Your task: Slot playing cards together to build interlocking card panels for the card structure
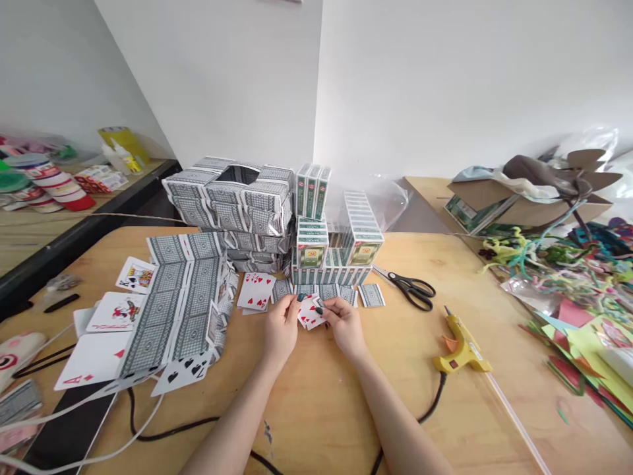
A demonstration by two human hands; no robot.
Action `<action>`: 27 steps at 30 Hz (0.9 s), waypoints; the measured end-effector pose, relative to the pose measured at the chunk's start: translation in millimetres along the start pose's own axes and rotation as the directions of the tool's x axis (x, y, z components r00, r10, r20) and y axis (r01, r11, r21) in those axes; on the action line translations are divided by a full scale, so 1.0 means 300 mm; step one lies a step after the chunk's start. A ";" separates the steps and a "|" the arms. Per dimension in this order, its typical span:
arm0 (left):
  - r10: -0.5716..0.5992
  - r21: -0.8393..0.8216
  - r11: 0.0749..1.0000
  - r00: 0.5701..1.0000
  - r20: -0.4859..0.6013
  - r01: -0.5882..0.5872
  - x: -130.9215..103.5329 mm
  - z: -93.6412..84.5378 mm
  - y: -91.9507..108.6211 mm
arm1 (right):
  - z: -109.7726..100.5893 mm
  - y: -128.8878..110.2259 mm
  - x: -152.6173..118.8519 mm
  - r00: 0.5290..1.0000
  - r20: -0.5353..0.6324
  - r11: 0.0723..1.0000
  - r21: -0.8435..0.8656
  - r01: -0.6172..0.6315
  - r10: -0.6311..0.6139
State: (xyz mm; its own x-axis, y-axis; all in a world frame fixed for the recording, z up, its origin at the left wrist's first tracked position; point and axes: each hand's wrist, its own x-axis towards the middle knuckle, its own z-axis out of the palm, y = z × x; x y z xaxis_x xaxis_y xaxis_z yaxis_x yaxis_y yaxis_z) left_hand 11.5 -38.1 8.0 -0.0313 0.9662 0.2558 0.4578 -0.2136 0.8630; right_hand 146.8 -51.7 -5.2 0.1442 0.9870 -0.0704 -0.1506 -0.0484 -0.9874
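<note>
My left hand (283, 324) and my right hand (345, 323) pinch a red-suited playing card (309, 313) between them, one at each side. Its edge near my right thumb looks bent up. Just beyond my fingers lies a row of cards (328, 290), backs up, with folded ends. A small pile of heart cards (256, 291) sits face up to the left of my left hand. Behind the row stand stacked green-and-white card boxes (332, 274). A tissue-box-like block built of folded cards (232, 204) rises at the back left.
A joined panel of cards (173, 310) leans at left among loose cards. Scissors (413, 289) and a yellow glue gun (459, 346) with a long glue stick lie to the right. A black cord (173, 432) crosses the front. Coloured paper (588, 349) and a cardboard box (509, 198) are far right.
</note>
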 end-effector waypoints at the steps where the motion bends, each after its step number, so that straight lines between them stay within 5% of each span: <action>1: 0.026 -0.008 1.000 0.999 0.020 -0.026 0.000 -0.002 0.005 | 0.000 0.003 -0.001 1.000 -0.015 0.999 -0.033 0.015 -0.016; 9: 0.291 -0.002 0.956 0.949 0.120 -0.293 -0.005 0.010 0.021 | 0.006 -0.004 -0.028 0.982 -0.061 0.946 -0.287 0.152 -0.176; 16: 0.365 0.096 0.921 0.924 0.118 -0.376 -0.016 0.007 0.011 | 0.004 -0.017 -0.035 0.933 -0.077 0.831 -0.485 0.272 -0.351; 27: 0.357 0.215 0.905 0.930 0.087 -0.367 -0.020 0.011 0.005 | 0.007 -0.014 -0.044 0.917 -0.027 0.795 -0.509 0.329 -0.397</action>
State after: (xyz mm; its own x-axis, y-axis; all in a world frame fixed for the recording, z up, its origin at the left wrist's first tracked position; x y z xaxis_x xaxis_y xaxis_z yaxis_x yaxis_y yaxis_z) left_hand 15.4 -43.7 6.3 0.2112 0.8349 0.5082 0.6166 -0.5173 0.5936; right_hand 143.6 -64.2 0.2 0.2186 0.9205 0.3240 0.4255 0.2089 -0.8805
